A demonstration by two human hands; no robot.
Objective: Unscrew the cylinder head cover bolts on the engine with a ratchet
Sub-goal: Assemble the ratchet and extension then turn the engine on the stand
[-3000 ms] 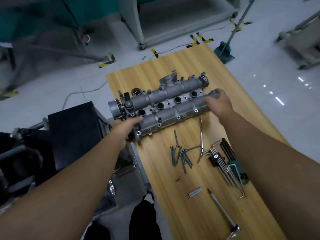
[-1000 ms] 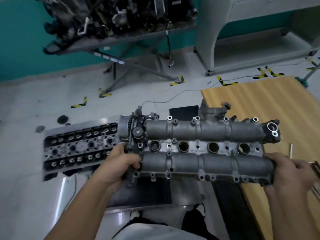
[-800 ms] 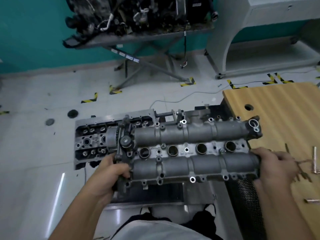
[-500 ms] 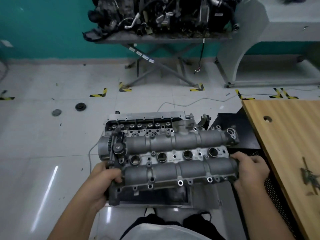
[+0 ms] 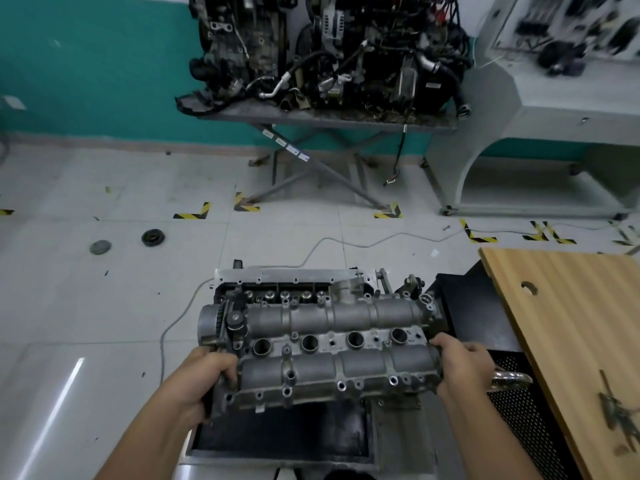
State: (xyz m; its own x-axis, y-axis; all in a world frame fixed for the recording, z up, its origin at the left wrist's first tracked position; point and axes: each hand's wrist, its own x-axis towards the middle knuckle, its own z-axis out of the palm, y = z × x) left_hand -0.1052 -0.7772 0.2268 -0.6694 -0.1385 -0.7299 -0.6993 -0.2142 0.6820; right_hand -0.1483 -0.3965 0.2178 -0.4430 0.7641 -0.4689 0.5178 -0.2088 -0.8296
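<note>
— Both hands are busy: our left hand (image 5: 204,379) wraps its fingers round the sprocket end of the cylinder head cover (image 5: 329,348), and our right hand (image 5: 464,365) grips the opposite end, fingers curled over the edge

— So where does the cover sit right now?

— Lower middle of the frame, held level over the engine (image 5: 294,285), whose open valve gear shows just above the cover's far edge; whether it already rests on the head we cannot tell

— And the bolts?

— We see bare holes all along the cover's near flange, no bolt heads in them, so we judge the unscrewing finished

— No ratchet in hand, then?

— None; a dark cluster of tools (image 5: 620,410) lies on the wooden table (image 5: 554,306) at the right edge, too blurred to name

— What's left?

— By our reckoning only handling the loose cover
</note>
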